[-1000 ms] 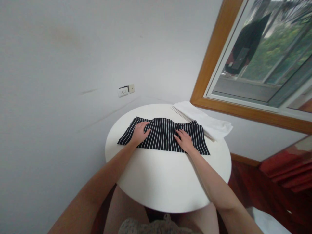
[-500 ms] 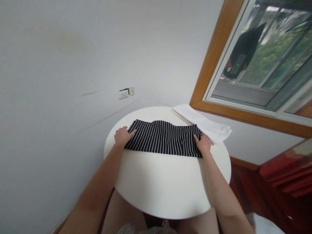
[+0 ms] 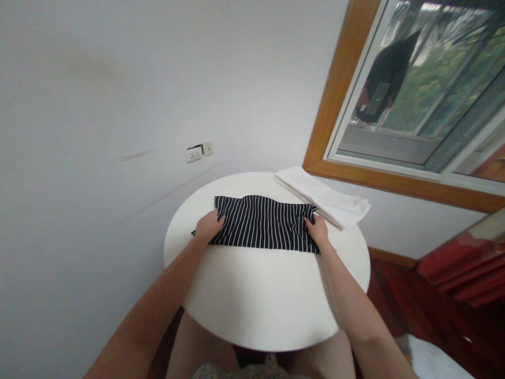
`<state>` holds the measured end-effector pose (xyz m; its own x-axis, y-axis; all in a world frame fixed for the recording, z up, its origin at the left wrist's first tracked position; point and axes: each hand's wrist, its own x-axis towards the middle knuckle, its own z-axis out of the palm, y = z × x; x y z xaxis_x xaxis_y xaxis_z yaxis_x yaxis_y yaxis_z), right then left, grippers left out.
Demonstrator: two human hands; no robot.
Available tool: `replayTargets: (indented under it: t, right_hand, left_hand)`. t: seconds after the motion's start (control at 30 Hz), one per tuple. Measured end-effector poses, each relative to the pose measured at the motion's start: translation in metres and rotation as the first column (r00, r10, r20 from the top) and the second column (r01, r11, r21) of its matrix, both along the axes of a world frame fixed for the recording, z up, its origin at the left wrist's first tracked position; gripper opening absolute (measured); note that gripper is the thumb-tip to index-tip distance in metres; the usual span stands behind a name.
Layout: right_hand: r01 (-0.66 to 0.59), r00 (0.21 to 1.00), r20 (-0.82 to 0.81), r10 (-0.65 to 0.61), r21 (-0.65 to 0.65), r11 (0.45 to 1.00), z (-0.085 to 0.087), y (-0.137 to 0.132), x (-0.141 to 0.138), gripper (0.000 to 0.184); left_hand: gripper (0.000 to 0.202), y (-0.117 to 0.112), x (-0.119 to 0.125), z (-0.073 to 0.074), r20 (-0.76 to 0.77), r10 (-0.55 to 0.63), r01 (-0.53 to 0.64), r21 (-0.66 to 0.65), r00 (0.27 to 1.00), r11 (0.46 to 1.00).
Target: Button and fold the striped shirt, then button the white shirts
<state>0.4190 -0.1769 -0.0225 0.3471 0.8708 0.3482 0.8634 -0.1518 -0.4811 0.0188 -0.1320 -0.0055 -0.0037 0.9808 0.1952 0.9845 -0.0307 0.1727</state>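
Note:
A black cloth with white stripes, folded into a wide band, lies across the round white table. My left hand grips its left end, thumb on top and the other fingers out of sight. A dark corner of the fabric sticks out to the left of that hand. At the opposite end, my right hand is closed on the striped cloth, which bunches a little near the thumb. The exact kind of garment cannot be made out.
Folded white cloth lies at the table's back right, just beyond my right hand. A wall with a socket stands behind the table, and a wood-framed window is at the right. Something white sits low at the right.
Both hands have moved inward along the striped cloth and now clasp its ends. The left end has creased, with a corner poking out. The view has shifted slightly.

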Motion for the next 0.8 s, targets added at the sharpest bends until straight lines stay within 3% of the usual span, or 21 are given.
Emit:
replayTargets:
  t: [0.1, 0.27, 0.37, 0.47, 0.57, 0.67, 0.73, 0.8]
  right_hand:
    - [-0.067, 0.985, -0.139, 0.100, 0.226, 0.972, 0.001, 0.000, -0.002, 0.040]
    - [-0.140, 0.911, -0.320, 0.259, 0.351, 0.926, 0.020, -0.004, -0.007, 0.045]
    - [-0.157, 0.860, -0.401, 0.315, 0.379, 0.912, 0.042, -0.012, -0.005, 0.046]
    - [-0.192, 0.805, -0.470, 0.362, 0.372, 0.908, 0.072, -0.032, 0.004, 0.045]
    - [-0.275, 0.762, -0.493, 0.420, 0.341, 0.899, 0.104, -0.070, 0.018, 0.045]
    - [-0.300, 0.732, -0.566, 0.380, 0.233, 0.925, 0.128, -0.120, 0.036, 0.047]
    - [-0.290, 0.711, -0.627, 0.319, 0.152, 0.945, 0.138, -0.151, 0.050, 0.050]
    - [-0.251, 0.669, -0.700, 0.250, 0.103, 0.962, 0.145, -0.175, 0.062, 0.054]
  left_hand:
    - [0.043, 0.002, 0.002, -0.002, 0.049, -0.007, 0.004, 0.058, 0.999, 0.998]
    - [0.044, 0.012, 0.002, 0.002, 0.150, 0.026, -0.030, 0.022, 0.988, 0.999]
    - [0.042, 0.020, 0.004, 0.014, 0.248, -0.001, 0.000, 0.003, 0.969, 1.000]
    - [0.041, 0.015, 0.012, 0.036, 0.382, -0.058, 0.074, -0.027, 0.922, 0.997]
    - [0.040, -0.009, 0.026, 0.062, 0.540, -0.125, 0.198, -0.080, 0.832, 0.977]
    - [0.043, -0.049, 0.045, 0.081, 0.736, -0.118, 0.327, -0.146, 0.666, 0.934]
    - [0.041, -0.078, 0.059, 0.084, 0.824, -0.033, 0.423, -0.255, 0.566, 0.869]
    - [0.039, -0.102, 0.074, 0.082, 0.881, 0.108, 0.531, -0.371, 0.461, 0.762]
